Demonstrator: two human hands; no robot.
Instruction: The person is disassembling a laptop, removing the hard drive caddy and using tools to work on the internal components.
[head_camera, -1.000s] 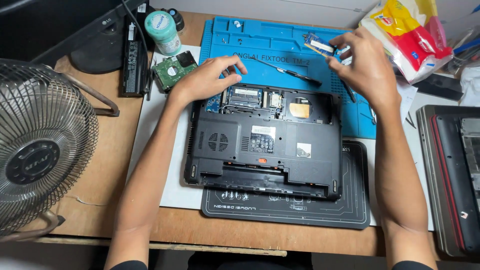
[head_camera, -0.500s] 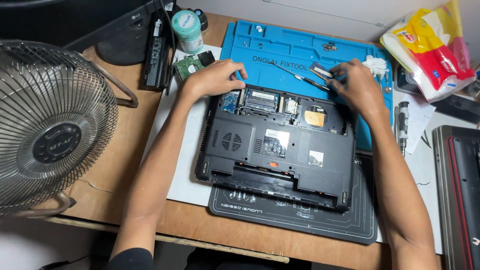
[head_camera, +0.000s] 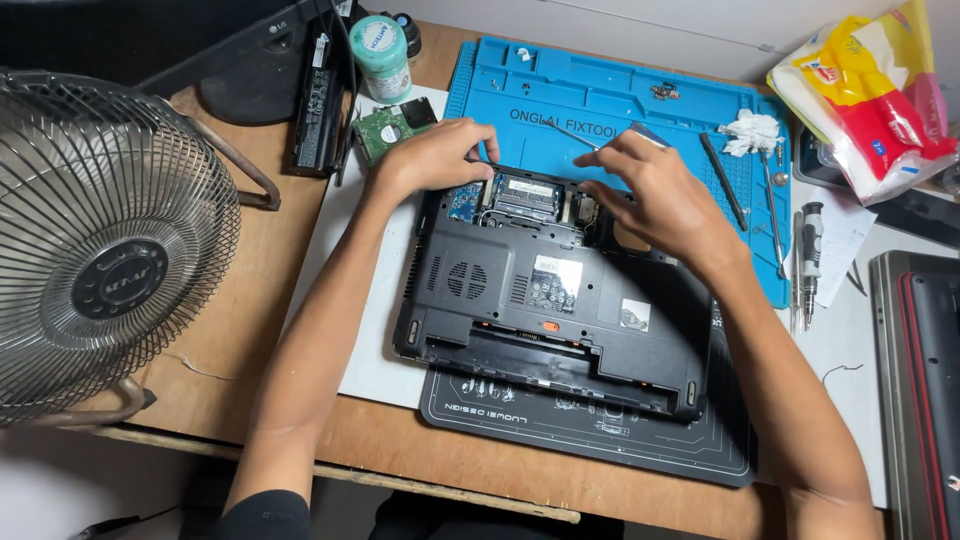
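A black laptop (head_camera: 540, 310) lies upside down on a dark mat (head_camera: 590, 440), its back compartment open and showing memory modules (head_camera: 522, 195). My left hand (head_camera: 435, 155) rests on the laptop's far left corner, fingers curled at the compartment's edge. My right hand (head_camera: 655, 195) hovers over the right side of the open compartment with fingers bent down into it. A small flat blue-grey piece (head_camera: 648, 133) shows just behind its fingers; whether the hand holds it is unclear.
A blue repair mat (head_camera: 600, 95) lies behind the laptop with a long black tool (head_camera: 723, 180), a crumpled tissue (head_camera: 750, 130) and small screws. A circuit board (head_camera: 385, 128), battery (head_camera: 318, 105) and teal jar (head_camera: 380, 55) sit left. A metal fan (head_camera: 100, 250) stands far left. A screwdriver (head_camera: 810, 260) lies right.
My right hand moved down from the blue mat onto the laptop's open compartment. My left hand stayed at the far left corner. The camera view shifted closer.
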